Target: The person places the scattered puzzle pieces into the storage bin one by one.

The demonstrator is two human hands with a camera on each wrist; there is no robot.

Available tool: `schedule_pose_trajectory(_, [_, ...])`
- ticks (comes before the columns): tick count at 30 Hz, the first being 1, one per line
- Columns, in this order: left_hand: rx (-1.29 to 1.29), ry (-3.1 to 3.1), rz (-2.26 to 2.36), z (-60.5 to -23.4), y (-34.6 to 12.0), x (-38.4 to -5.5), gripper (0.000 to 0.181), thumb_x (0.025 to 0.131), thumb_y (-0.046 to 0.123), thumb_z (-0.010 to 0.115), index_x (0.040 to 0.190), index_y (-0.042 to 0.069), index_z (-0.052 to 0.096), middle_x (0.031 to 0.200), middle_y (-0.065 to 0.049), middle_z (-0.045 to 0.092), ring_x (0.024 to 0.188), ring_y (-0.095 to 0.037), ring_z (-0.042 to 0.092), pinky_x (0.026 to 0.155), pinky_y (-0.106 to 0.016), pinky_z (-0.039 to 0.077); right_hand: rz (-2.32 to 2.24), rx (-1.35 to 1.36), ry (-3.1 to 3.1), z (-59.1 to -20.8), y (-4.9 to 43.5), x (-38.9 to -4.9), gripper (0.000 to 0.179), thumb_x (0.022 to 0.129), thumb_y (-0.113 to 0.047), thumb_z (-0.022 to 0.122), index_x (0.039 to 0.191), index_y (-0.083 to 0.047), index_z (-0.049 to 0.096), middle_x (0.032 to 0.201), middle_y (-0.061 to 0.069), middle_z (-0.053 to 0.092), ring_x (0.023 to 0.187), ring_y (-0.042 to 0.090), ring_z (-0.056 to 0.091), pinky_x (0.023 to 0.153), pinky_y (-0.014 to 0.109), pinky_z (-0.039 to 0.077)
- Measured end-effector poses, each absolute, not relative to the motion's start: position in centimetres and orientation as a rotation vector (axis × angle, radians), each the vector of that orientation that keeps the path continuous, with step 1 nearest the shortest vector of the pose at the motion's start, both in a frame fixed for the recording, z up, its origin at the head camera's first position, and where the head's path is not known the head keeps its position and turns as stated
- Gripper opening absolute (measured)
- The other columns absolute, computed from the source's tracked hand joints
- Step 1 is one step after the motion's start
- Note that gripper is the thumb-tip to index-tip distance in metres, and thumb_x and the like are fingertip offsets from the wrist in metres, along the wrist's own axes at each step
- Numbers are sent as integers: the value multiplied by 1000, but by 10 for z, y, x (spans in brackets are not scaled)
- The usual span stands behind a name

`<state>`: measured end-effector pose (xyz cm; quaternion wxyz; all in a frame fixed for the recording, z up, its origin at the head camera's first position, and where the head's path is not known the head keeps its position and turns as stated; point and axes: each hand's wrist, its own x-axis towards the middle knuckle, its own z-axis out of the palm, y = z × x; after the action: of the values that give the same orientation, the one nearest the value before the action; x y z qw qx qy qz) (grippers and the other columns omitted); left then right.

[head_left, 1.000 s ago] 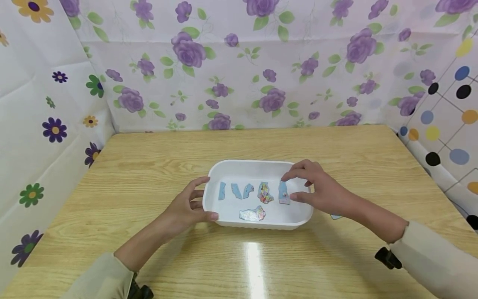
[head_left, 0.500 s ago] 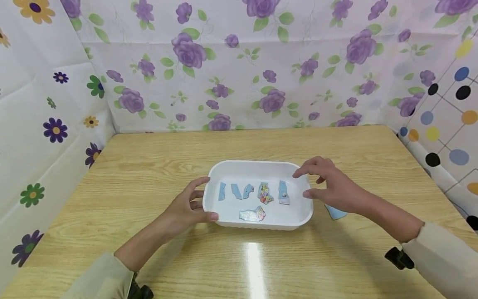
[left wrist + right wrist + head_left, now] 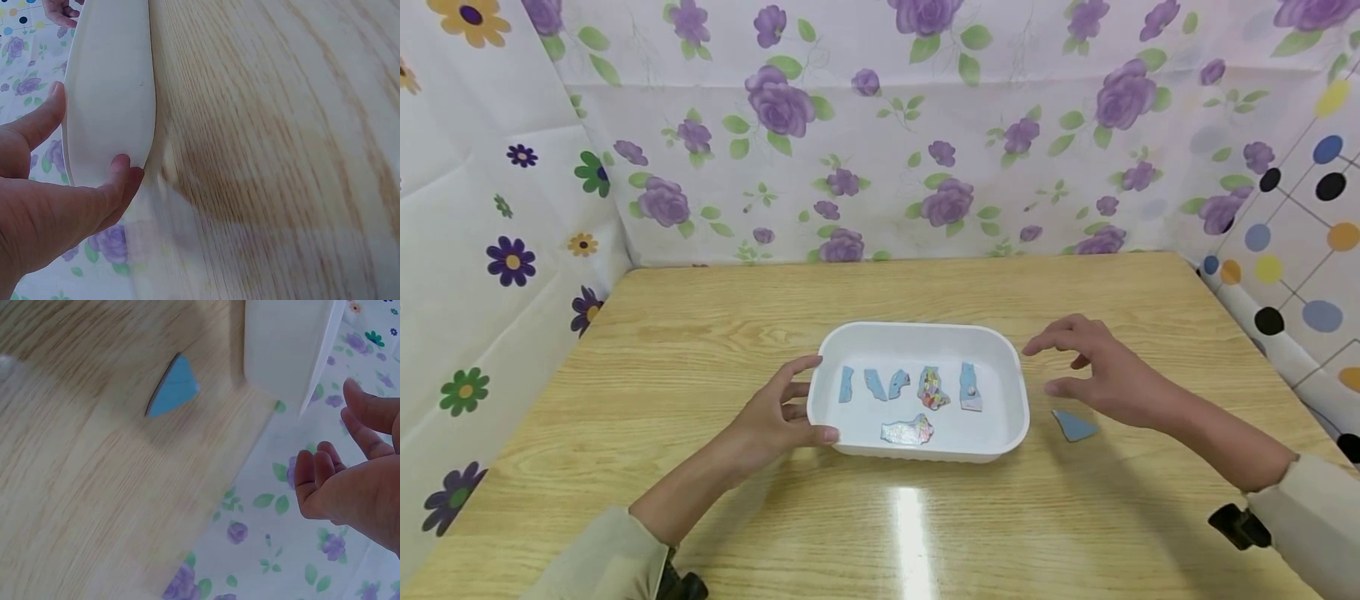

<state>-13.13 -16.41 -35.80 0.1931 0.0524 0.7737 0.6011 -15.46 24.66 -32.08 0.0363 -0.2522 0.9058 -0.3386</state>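
Note:
My left hand (image 3: 777, 414) holds the left end of a white plastic tray (image 3: 925, 327). Its thumb lies at the front rim, and in the left wrist view fingers (image 3: 122, 172) press the tray's outer wall. Several flat, irregular pieces of a cut-up picture lie inside: light blue ones, a multicoloured piece (image 3: 932, 388), a shiny piece (image 3: 908, 429) and a blue-and-pink piece (image 3: 970, 387) at the right. Loosely bent and holding nothing, my right hand (image 3: 1108, 375) hovers right of the tray. Just below it on the table lies a blue triangular piece (image 3: 1075, 426), also seen in the right wrist view.
The wooden table (image 3: 737, 317) extends around the tray on all sides. Flower-printed cloth (image 3: 865, 167) hangs behind it and at the left, and a dotted cloth (image 3: 1292, 250) hangs at the right.
My right hand has moved right, from over the blue-and-pink piece in the tray to beyond the tray's right end, uncovering the blue triangular piece. My left hand and the tray have stayed put.

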Motion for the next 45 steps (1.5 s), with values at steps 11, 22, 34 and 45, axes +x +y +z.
schedule_pose_trajectory(11, [148,2166,1692,-358,-165,-130,100,74,13,84,151,22,22,143,-20,40,118,-35,55,91,-39,51,-969,-701,2722,-329,269,-157,47,83,-5,73,126,-17,58,127,11,45,109,32,40,82,51,43])
schedule_pose_trajectory(22, [146,2157,1693,-357,-164,-131,99,74,12,84,151,22,22,143,-20,40,119,-36,55,91,-39,51,-903,-751,2648,-340,287,-161,54,80,-4,76,130,-15,57,122,11,51,112,31,42,79,48,42])
schedule_pose_trajectory(34, [150,2152,1698,-357,-164,-131,99,74,11,83,151,22,22,143,-20,40,120,-36,54,91,-39,51,-860,-886,2652,-363,288,-161,57,69,3,81,121,-10,63,114,9,57,105,30,47,79,47,45])
schedule_pose_trajectory(45, [144,2156,1690,-357,-164,-131,99,74,12,84,151,22,22,143,-20,40,119,-36,55,91,-39,51,-810,-862,2626,-366,290,-161,53,70,-7,84,118,-17,66,113,7,53,101,27,42,78,38,40])
